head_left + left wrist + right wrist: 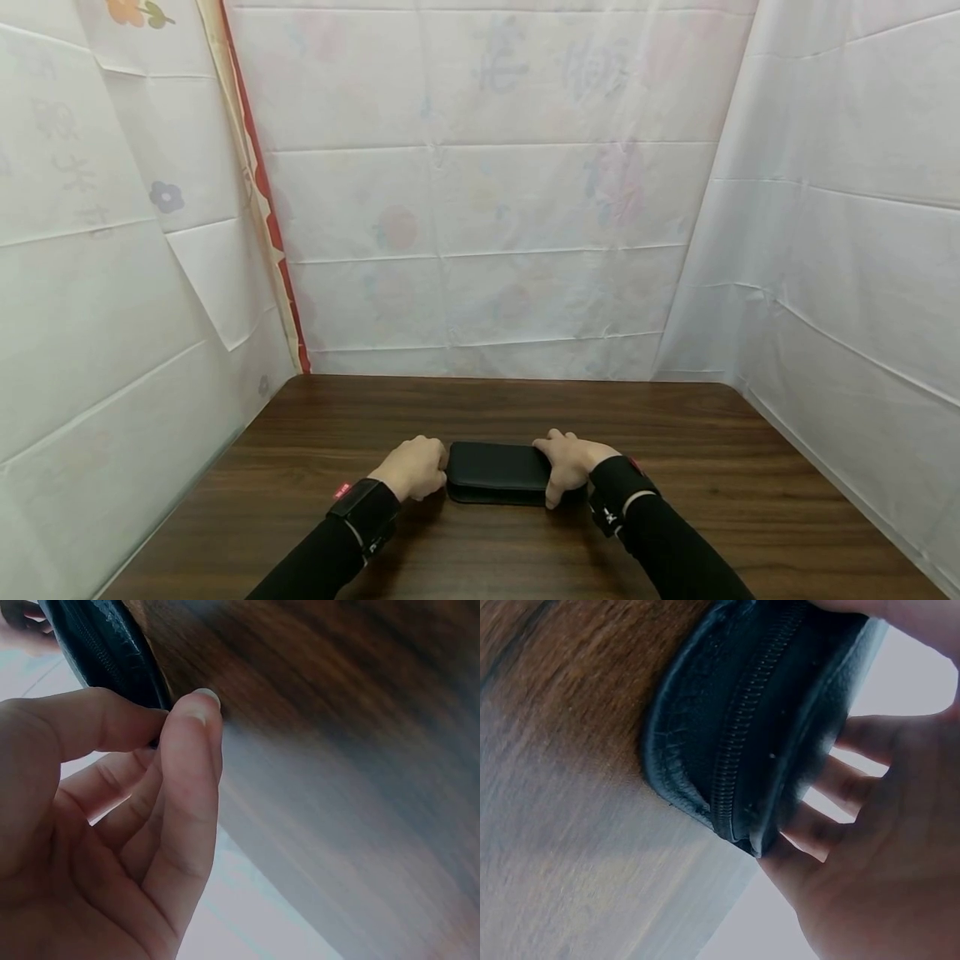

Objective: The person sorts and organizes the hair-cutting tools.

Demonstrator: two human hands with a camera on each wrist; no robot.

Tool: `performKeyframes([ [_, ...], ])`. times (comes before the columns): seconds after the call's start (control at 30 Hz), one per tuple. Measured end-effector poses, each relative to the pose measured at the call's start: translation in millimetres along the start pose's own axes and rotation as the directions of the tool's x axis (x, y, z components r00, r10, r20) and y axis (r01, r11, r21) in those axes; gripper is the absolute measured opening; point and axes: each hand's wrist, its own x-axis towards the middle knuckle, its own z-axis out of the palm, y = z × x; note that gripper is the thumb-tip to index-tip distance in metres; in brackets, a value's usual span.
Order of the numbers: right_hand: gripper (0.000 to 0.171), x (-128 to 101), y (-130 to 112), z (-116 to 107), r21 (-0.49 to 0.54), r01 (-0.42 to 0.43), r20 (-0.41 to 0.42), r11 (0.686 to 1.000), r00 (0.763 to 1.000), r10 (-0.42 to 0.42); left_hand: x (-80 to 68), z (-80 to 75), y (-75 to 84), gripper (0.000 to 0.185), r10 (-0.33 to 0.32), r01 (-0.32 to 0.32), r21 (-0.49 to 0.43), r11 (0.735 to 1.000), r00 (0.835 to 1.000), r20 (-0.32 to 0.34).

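Note:
A black zippered case (495,468), smooth on top like leather, lies flat on the brown wooden table. At its left end, my left hand (417,468) brings thumb and fingertip together in a pinch. In the left wrist view the left hand (127,787) meets the case (105,645) at its end, and the small part between the fingertips is hidden. My right hand (572,462) grips the right end, thumb at the near side and fingers over the far side. Zipper teeth (739,727) run along the case's side in the right wrist view, looking closed there.
The wood-grain table (495,408) reaches back to a white patterned sheet (480,200). More white sheeting hangs on the left (112,292) and right sides. A red-edged strip (262,183) runs down the back left corner.

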Motion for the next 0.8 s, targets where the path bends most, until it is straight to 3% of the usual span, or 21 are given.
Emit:
performKeyframes([
  [0.3,0.088,-0.8,-0.4,0.5,-0.001,0.002,-0.001,1.000,1.000,-0.002,-0.2,-1.1,7.1,0.025,0.027,-0.021,0.119,0.993,0.999,-0.045],
  [0.8,0.088,-0.3,-0.7,0.5,-0.006,-0.006,-0.007,1.000,1.000,0.006,4.3,-1.1,3.3,0.023,0.015,-0.009,0.113,0.994,0.999,-0.046],
])
